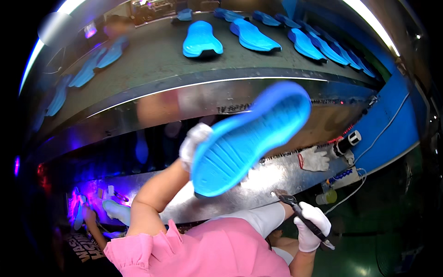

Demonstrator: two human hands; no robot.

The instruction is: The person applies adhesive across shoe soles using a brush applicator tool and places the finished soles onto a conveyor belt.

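My left hand (194,143), in a white glove, grips the edge of a bright blue shoe sole (249,138) and holds it up tilted above the metal bench. The sole's recessed inner face with ridges shows; its far end is slightly blurred. Most of the left fingers are behind the sole. Lower right, my right hand (315,225), also white-gloved, is closed round the black handle of a brush (294,204). The brush's light head points up and left toward the bench edge, apart from the sole.
A dark conveyor belt (138,76) runs across the far side, carrying several blue soles (201,39). On the metal bench (263,184) lie a white glove (316,159) and a black-and-white cylinder (348,142). A co-worker's hand (89,215) is at far left.
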